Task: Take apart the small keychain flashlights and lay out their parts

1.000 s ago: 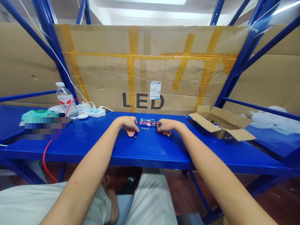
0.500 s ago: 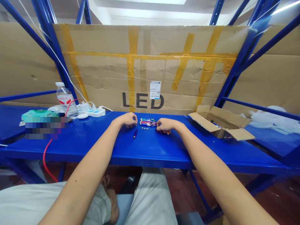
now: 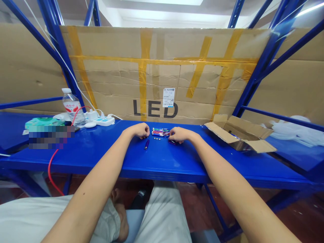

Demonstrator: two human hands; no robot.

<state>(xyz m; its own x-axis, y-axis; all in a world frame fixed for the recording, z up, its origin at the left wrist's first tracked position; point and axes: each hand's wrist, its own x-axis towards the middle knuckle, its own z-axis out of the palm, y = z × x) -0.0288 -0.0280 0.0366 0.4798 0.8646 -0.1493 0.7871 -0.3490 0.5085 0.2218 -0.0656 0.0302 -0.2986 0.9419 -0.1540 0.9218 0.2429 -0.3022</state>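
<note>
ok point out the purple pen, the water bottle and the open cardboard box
purple pen (image 3: 146, 144), head view, middle of the barrel
water bottle (image 3: 73, 108), head view, on the label
open cardboard box (image 3: 255, 145), head view, near flap

1. Shelf top (image 3: 162, 162): bundle of pens (image 3: 160, 132) at centre, against the cardboard sheet (image 3: 162, 74) behind.
2. Left hand (image 3: 140, 130) left of bundle; right hand (image 3: 178, 134) right of it.
3. Single pen (image 3: 146, 144) in front of left hand.
4. Open carton (image 3: 240, 136) far right; bottle (image 3: 73, 107) and power strip (image 3: 101, 120) far left.
</note>
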